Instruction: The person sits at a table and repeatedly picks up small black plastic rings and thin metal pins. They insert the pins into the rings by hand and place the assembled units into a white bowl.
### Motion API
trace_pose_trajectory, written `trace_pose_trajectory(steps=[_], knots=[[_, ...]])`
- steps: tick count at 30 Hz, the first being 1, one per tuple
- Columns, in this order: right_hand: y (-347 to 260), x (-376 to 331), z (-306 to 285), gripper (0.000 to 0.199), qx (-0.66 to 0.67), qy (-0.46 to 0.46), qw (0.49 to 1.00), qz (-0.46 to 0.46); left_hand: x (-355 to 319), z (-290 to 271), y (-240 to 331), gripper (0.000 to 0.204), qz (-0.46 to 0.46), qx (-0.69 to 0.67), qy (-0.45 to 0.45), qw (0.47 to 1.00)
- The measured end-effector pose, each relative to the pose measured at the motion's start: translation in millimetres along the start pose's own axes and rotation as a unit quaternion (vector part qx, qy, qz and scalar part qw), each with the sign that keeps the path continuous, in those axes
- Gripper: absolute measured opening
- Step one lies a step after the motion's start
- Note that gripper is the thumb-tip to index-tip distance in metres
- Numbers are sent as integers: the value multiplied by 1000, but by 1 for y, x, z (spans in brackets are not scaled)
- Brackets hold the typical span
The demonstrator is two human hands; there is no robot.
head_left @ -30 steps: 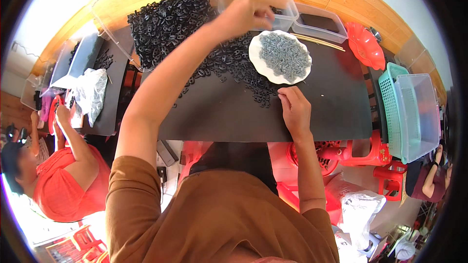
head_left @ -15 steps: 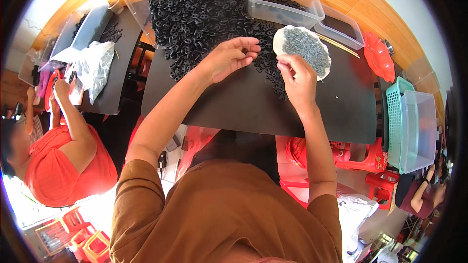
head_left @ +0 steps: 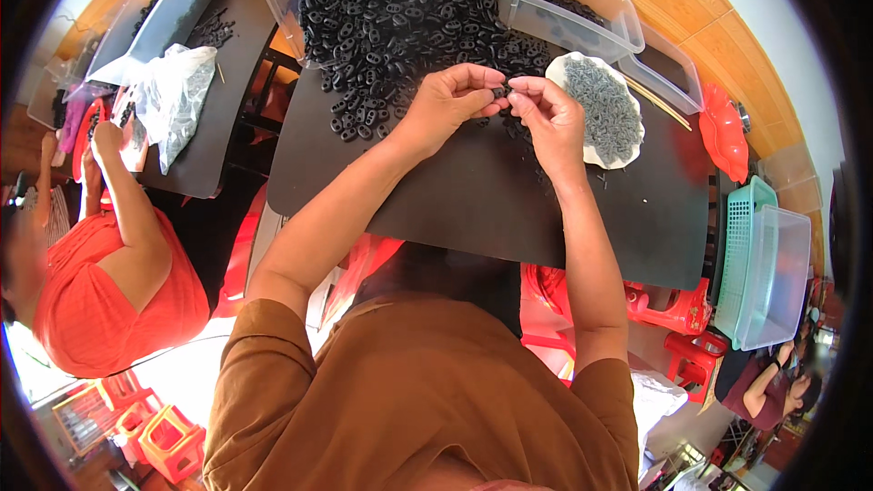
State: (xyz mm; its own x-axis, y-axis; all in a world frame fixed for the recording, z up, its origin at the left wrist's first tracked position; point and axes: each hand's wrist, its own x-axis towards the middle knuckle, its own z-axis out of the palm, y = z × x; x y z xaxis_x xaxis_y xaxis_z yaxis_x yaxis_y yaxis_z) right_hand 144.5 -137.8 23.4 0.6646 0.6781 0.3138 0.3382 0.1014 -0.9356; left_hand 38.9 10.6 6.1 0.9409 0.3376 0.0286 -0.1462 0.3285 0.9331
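Your left hand (head_left: 446, 105) grasps one black piece (head_left: 499, 92) between thumb and fingers. Your right hand (head_left: 553, 120) meets it from the right, fingertips bunched; whether they grasp anything, I cannot tell. Far on your bench (head_left: 436, 209) lies one heap (head_left: 400, 14), its pieces uncountable; right of your hands, one plate (head_left: 558, 69) of countless grey pieces (head_left: 602, 114).
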Motion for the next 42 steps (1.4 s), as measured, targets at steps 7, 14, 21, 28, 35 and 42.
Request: trace_pose_trajectory(steps=[7, 14, 21, 28, 35, 42], knots=[[1, -2, -2, 12, -10, -9, 999, 41, 0, 4, -4, 22, 32, 36, 25, 999], [-4, -3, -3, 10, -2, -2, 999, 44, -1, 5, -2, 18, -13, 50, 7, 999], [-8, -5, -4, 7, 9, -21, 998, 55, -2, 4, -5, 17, -35, -45, 20, 998], [-4, -4, -5, 5, 12, -36, 998, 56, -1, 3, -7, 17, -12, 24, -12, 1000], [1, -3, -7, 7, 13, -15, 999, 48, -2, 5, -3, 14, -33, -94, 6, 995], [-2, -4, -7, 8, 68, -40, 994, 80, -1, 2, -6, 12, 7, -11, 16, 1000]])
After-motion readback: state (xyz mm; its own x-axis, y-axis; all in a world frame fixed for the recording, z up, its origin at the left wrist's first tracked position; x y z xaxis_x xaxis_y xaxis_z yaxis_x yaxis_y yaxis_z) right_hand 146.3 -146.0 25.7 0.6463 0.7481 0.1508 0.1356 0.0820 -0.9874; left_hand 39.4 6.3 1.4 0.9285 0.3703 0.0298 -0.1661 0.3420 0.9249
